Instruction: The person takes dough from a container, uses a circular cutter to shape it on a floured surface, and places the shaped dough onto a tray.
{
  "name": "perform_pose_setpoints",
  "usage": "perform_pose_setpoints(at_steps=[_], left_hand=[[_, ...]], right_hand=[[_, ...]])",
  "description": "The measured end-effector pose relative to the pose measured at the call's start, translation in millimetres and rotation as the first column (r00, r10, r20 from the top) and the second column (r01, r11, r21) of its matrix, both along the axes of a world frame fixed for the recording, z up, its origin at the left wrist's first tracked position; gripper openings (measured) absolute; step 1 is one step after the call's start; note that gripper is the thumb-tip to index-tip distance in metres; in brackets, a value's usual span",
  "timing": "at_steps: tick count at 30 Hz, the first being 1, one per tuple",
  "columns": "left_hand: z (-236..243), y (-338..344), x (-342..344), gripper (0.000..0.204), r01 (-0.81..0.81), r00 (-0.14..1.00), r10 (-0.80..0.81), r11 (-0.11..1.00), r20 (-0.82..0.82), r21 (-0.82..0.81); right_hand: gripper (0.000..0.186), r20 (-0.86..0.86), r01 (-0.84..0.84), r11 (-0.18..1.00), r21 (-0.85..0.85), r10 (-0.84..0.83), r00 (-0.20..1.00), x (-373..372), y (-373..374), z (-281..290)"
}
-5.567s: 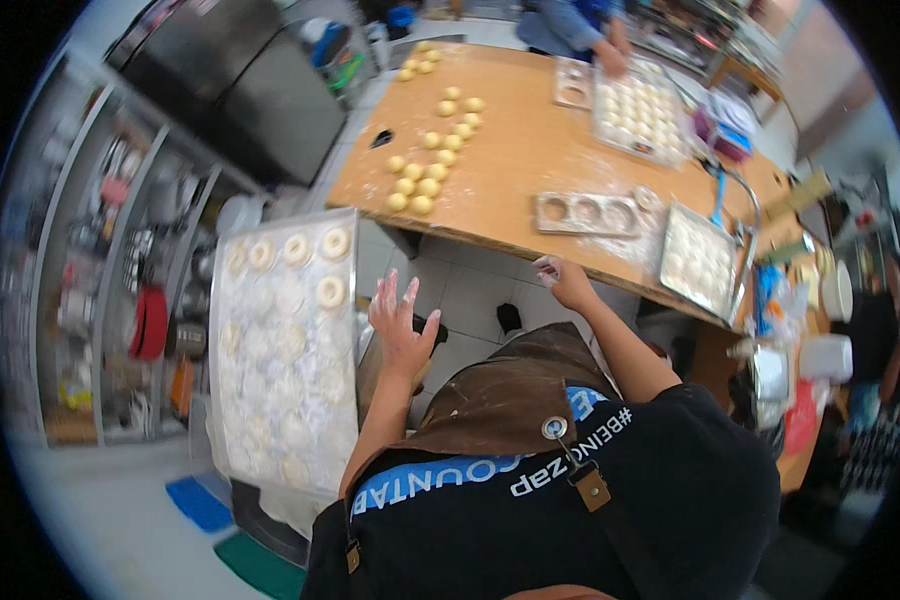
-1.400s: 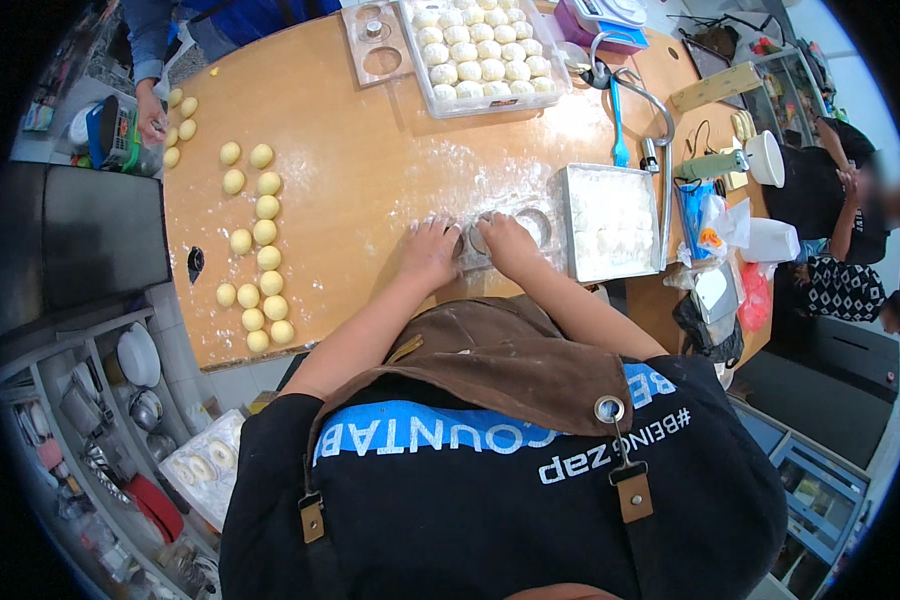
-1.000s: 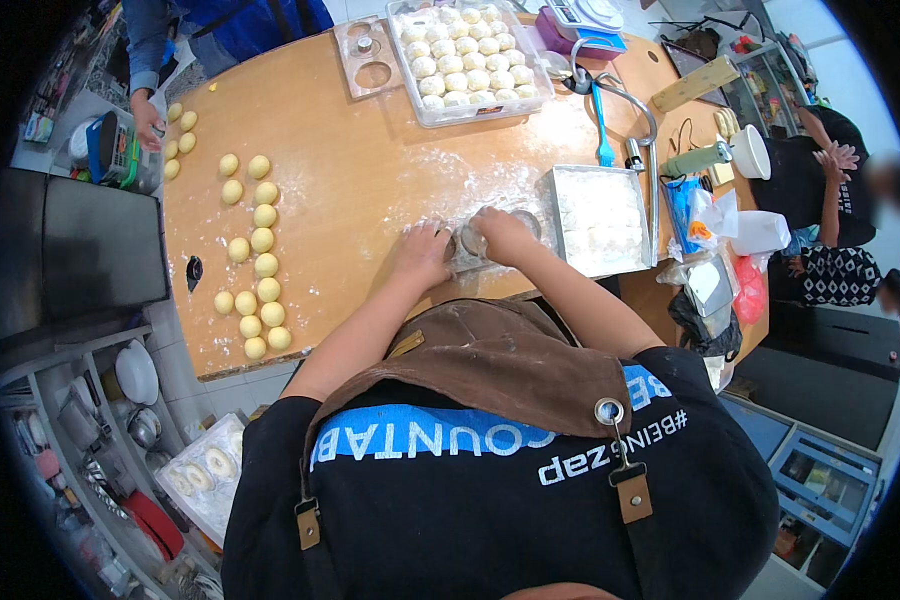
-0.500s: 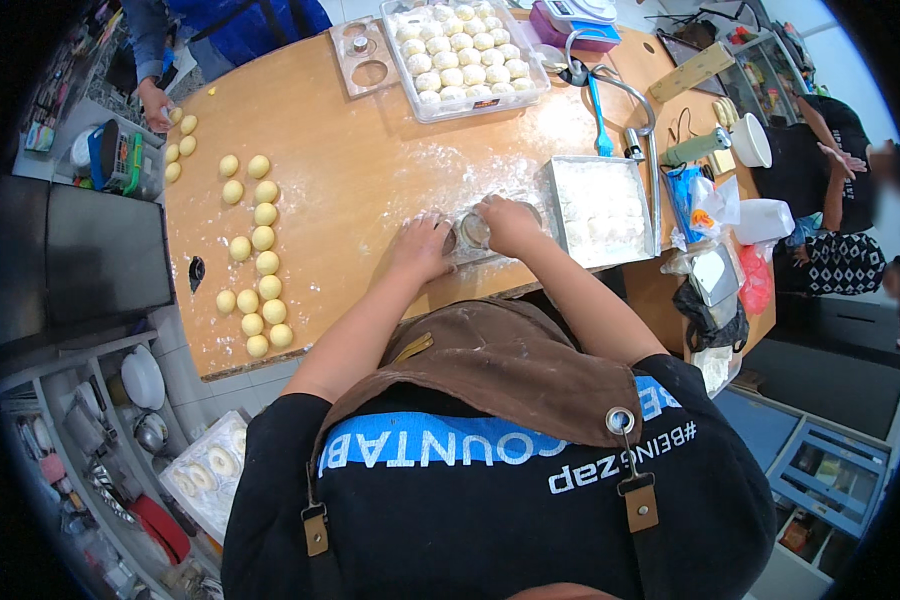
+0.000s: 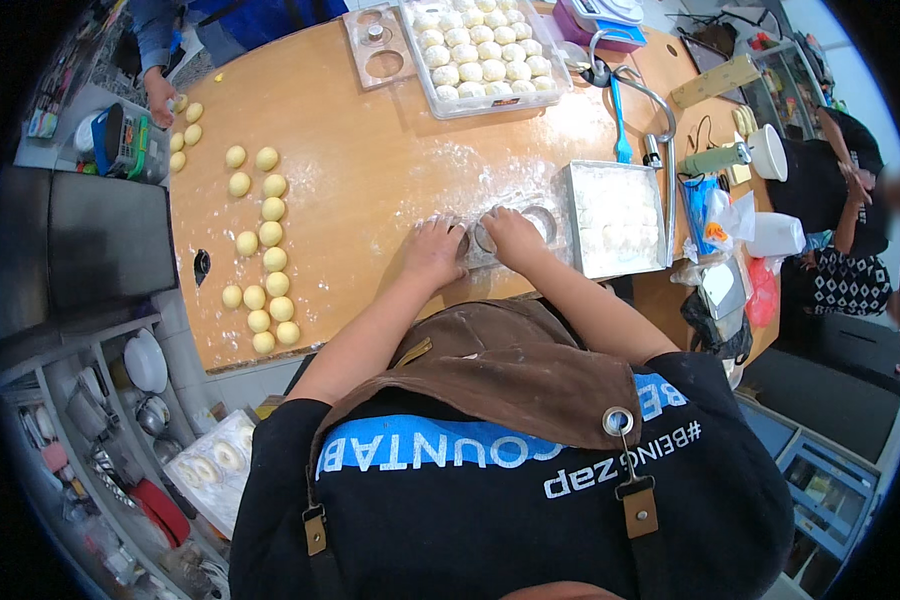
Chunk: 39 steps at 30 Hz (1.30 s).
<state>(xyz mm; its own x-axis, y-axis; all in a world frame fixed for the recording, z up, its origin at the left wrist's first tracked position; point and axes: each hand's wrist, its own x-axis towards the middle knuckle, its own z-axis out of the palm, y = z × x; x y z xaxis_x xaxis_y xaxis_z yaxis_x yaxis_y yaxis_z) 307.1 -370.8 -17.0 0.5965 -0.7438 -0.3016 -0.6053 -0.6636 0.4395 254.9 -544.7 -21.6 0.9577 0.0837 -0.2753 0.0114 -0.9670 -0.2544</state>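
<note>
Mould [image 5: 510, 235] under hands; metal tray [image 5: 618, 218] right; dough balls [image 5: 262, 262] left.

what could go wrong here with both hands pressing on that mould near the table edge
Both hands, left hand and right hand, bear on the mould, which lies on loose flour close to the table's near edge; it might slide. The metal tray sits right beside it and could get nudged.

Both hands, left [image 5: 432, 250], right [image 5: 510, 237], press on mould [image 5: 530, 232] on floured wooden table [image 5: 370, 170].
</note>
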Motion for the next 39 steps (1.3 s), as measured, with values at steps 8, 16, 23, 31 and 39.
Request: perform_pose_setpoints(at_steps=[8,16,23,31,39], left_hand=[[-25,-1,0,0.070,0.003,0.994,0.001,0.999,0.109,-0.042],[-17,-2,2,0.072,0.009,0.996,-0.007,1.000,0.092,-0.013],[-3,-2,0,0.072,0.010,0.999,-0.011,1.000,0.043,0.016],[-4,-1,0,0.073,0.001,1.000,-0.001,1.000,0.029,-0.022],[-9,-2,-2,0.076,0.008,0.999,-0.008,1.000,0.044,0.008]], right_hand=[[0.029,-0.022,-0.040,0.998,-0.043,0.039,0.999,1,-3,3],[0.039,0.057,0.089,0.987,0.135,-0.097,0.994,19,-30,47],[0.041,0.005,0.123,0.989,0.077,-0.124,0.992,4,-23,34],[0.037,-0.109,0.055,0.999,0.001,-0.054,0.993,5,-5,20],[0.034,-0.042,0.056,0.998,-0.019,-0.057,0.998,0,2,-5]])
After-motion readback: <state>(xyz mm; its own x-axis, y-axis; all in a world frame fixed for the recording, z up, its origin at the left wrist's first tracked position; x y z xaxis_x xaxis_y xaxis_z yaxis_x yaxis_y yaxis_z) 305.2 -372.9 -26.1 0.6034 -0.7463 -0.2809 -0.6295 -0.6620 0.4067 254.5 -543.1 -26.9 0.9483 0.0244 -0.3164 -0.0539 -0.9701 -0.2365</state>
